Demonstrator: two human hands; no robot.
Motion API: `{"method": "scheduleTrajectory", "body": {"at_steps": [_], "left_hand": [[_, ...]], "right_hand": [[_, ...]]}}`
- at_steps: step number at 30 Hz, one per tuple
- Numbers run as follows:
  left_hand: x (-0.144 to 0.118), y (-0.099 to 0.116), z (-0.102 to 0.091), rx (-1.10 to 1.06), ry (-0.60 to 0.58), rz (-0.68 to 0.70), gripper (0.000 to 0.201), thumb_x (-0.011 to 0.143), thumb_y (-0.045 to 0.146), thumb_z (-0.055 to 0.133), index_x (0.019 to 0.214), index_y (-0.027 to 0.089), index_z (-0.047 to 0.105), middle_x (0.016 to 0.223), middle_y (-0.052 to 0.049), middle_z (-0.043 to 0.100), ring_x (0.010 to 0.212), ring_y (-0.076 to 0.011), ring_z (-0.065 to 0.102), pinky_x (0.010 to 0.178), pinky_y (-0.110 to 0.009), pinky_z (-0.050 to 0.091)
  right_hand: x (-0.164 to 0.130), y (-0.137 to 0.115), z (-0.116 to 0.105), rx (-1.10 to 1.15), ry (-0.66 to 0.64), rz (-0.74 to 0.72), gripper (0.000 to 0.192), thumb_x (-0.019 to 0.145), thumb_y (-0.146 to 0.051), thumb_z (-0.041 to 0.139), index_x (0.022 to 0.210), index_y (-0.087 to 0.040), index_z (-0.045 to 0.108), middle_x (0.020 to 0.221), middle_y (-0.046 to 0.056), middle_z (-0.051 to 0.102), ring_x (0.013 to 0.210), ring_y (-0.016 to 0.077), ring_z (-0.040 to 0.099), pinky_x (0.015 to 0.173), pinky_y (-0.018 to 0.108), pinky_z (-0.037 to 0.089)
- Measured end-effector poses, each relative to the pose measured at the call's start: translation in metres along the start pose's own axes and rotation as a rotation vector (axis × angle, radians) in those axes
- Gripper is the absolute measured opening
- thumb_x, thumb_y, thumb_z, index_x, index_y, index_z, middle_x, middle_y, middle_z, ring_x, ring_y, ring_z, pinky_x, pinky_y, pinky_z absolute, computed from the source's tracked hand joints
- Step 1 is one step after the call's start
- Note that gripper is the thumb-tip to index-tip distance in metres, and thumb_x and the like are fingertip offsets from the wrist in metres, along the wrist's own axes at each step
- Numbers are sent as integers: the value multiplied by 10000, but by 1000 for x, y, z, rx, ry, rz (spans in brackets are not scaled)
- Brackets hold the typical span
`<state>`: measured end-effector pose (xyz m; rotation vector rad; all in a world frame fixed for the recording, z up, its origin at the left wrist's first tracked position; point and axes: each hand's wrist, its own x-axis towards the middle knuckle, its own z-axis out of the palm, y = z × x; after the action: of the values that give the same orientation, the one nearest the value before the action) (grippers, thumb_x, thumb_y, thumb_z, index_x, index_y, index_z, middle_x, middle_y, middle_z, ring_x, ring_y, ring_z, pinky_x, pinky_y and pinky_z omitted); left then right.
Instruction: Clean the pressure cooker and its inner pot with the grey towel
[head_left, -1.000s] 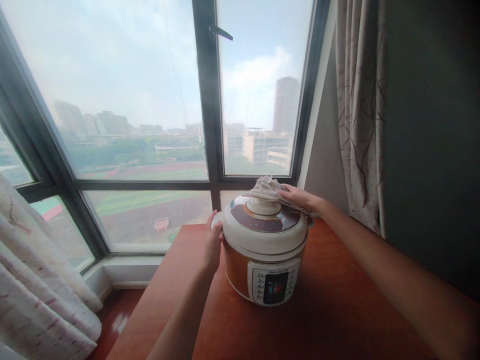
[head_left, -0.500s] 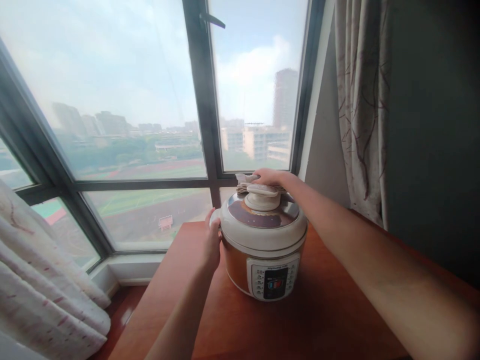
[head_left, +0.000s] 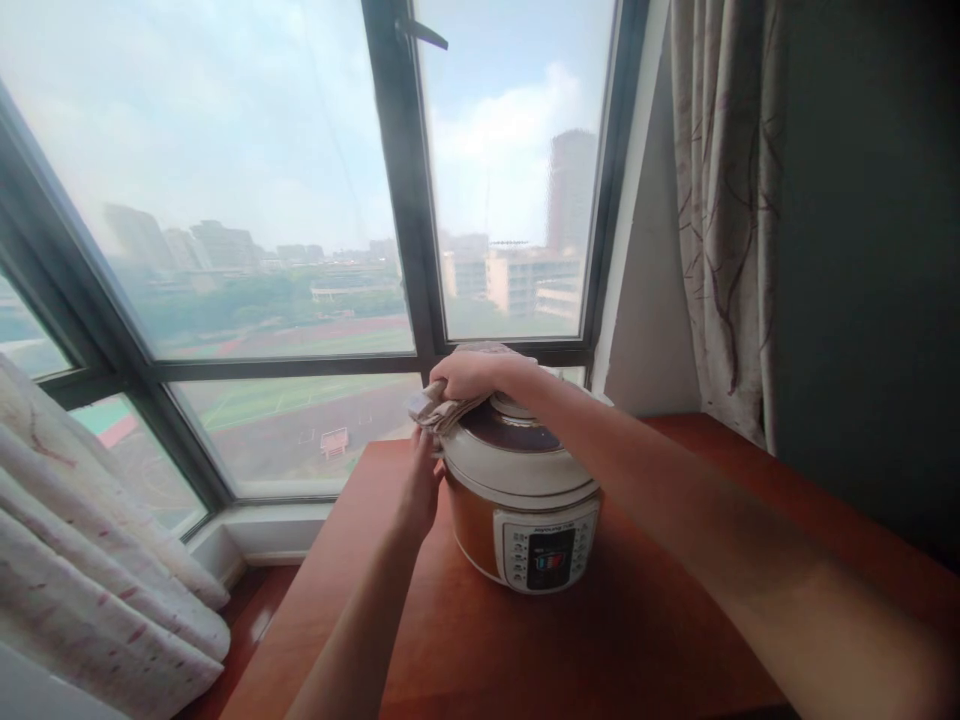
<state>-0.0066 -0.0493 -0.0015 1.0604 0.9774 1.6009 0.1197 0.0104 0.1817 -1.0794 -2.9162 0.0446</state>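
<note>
An electric pressure cooker [head_left: 517,472], white and brown with a control panel [head_left: 550,550] on its front, stands upright on the wooden table. My right hand [head_left: 478,372] is closed on a folded beige cloth [head_left: 444,412] and presses it on the lid's left edge. Its forearm crosses over the lid and hides part of the knob. My left hand [head_left: 424,492] is closed about the cooker's left side handle, just under the cloth. The handle itself is mostly covered by the cloth and fingers.
The reddish-brown table [head_left: 330,600] ends close to a tall window whose dark frame [head_left: 285,370] rises behind the cooker. A patterned curtain [head_left: 112,580] hangs at the left, and another curtain [head_left: 724,230] at the right beside the wall.
My right hand has carried the cloth from the lid's far side, behind the knob, leftward to the lid's left edge. The left hand stays at the side handle.
</note>
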Motion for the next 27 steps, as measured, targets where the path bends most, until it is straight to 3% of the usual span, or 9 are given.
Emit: {"method": "scheduleTrajectory", "body": {"at_steps": [3,8,11,13,16,18,21,24,27], "left_hand": [[6,4,-20,-99,40,-65,476,847,586,493,1204,289,594,1267,-93,639,1121,-279,624,883,-427,506],[21,28,-48,-31,326,-19,248,726,359,566,936,233,603,1121,-75,646,1139,-270,607,977,-441,463],[24,55,-39,73,270,136,300,701,326,645,982,220,648,1159,-59,654,1229,-276,549,1066,-422,399],[20,73,-20,253,90,287,381,729,357,676,1079,206,682,1197,-77,668,1259,-303,527,1094,-437,376],[6,90,15,442,-243,317,379,768,392,700,1101,214,730,1284,-87,659,1306,-337,496,1163,-461,296],[-7,93,33,549,-235,347,380,758,352,730,1124,248,739,1381,-74,602,1402,-351,393,1215,-474,179],[-30,92,46,599,-186,348,407,735,287,773,1140,275,738,1439,-76,545,1448,-383,312,1225,-526,110],[-52,91,48,525,-205,348,454,652,240,845,1093,300,756,1448,-75,530,1465,-412,261,1227,-548,103],[-66,90,51,475,-185,357,555,550,196,900,1072,326,763,1462,-63,512,1491,-431,176,1228,-560,103]], "right_hand": [[-9,-9,7,-36,41,-65,238,782,-118,573,956,-179,725,1089,85,741,969,234,655,771,275,447],[-31,0,22,53,172,-285,326,798,-100,508,1026,-200,718,1098,51,730,999,218,638,858,285,440],[-49,-3,27,169,195,-390,374,791,-59,493,1065,-178,719,1125,53,724,1060,207,627,947,278,424],[-63,-4,28,262,226,-412,400,788,-30,490,1077,-185,719,1147,40,723,1082,189,629,970,259,421],[-87,4,27,397,405,-316,367,840,-71,495,1095,-208,721,1145,25,731,1069,179,652,954,255,443],[-103,19,27,449,584,-177,321,870,-123,502,1081,-199,731,1127,38,741,1066,194,664,958,270,452],[-123,47,33,465,771,85,308,897,-170,487,1072,-190,740,1122,52,747,1080,218,665,971,296,463],[-135,68,46,450,803,305,308,930,-241,474,1099,-201,729,1150,52,740,1083,234,663,952,311,479],[-136,76,58,417,753,336,310,958,-309,473,1127,-206,711,1178,52,731,1083,234,658,942,304,475]]}}
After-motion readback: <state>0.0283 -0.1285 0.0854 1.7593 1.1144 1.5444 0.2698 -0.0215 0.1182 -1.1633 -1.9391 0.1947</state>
